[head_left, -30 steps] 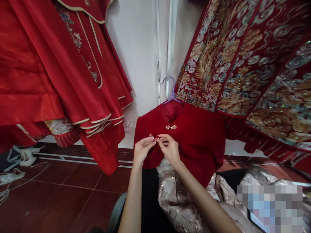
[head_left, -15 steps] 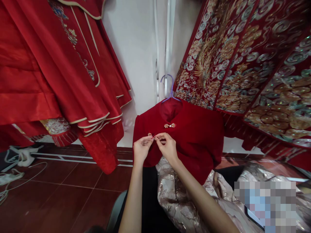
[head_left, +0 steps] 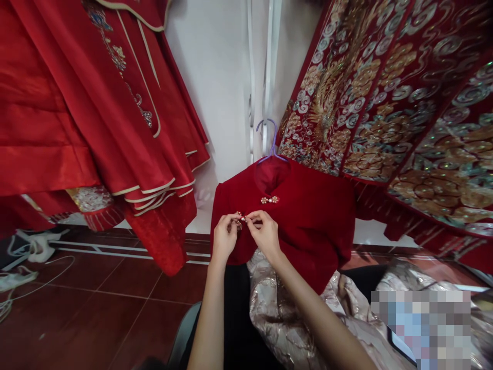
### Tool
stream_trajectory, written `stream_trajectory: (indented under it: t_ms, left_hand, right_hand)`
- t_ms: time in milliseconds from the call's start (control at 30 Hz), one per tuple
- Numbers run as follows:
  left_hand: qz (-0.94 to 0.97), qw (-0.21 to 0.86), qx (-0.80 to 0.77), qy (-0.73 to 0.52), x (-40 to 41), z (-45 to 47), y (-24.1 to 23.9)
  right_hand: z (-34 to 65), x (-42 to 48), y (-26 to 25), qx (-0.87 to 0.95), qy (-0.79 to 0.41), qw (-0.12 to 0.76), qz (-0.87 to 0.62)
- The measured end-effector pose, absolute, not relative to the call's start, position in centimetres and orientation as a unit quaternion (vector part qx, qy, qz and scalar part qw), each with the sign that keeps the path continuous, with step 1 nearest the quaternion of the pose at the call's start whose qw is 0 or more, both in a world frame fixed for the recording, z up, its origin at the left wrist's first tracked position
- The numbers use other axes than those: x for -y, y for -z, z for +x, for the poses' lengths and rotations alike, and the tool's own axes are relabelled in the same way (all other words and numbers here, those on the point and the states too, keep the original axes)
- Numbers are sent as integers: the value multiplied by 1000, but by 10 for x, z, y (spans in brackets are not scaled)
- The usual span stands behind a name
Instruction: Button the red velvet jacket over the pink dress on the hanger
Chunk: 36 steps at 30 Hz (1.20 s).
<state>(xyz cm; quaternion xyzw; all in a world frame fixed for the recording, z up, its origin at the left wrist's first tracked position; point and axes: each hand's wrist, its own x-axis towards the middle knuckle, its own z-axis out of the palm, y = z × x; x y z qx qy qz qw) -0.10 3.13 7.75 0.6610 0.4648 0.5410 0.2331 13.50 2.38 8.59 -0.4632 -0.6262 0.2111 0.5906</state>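
Observation:
A dark red velvet garment (head_left: 308, 216) hangs in front of me on a purple hanger (head_left: 269, 141). A pearl clasp (head_left: 269, 200) is fastened below its collar. My left hand (head_left: 224, 237) and my right hand (head_left: 265, 234) meet at a second pearl clasp (head_left: 241, 217) lower on the garment's front. The fingers of both hands are pinched on this clasp, the left on its left half, the right on its right half. The garment's hem lies over a pale silver brocade cloth (head_left: 277, 313) on my lap.
Red satin robes with cream trim (head_left: 96, 103) hang at the left. Heavily embroidered red and gold panels (head_left: 385, 92) hang at the right. A white wall (head_left: 223, 77) is behind. Cables (head_left: 23, 272) lie on the red tiled floor (head_left: 96, 308) at the left.
My left hand's fingers have curled in tighter over the lower clasp and now cover more of it. The right hand stays pinched on it. The view shifted slightly.

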Motion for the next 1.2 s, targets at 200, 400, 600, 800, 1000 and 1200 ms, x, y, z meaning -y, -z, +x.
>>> stream_trajectory:
  t_ms: [200, 400, 600, 800, 1000, 1200]
  left_hand:
    - [567, 416, -492, -513, -34, -28, -70]
    - [576, 561, -465, -371, -19, -43, -74]
    - [579, 529, -507, -357, -16, -48, -77]
    - [592, 577, -494, -269, -9, -54, -81]
    - [599, 610, -466, -228, -6, -50, -82]
    - [616, 625, -420, -229, -11, -36, -76]
  right_hand:
    - [182, -14, -95, 674, -326, 473, -465]
    - [232, 16, -88, 673, -414, 331, -515]
    - [220, 11, -71, 714, -278, 302, -567]
    - [200, 6, -57, 712, -291, 302, -564]
    - [209, 6, -66, 690, -360, 312, -545]
    - [202, 23, -91, 688, -432, 329, -480]
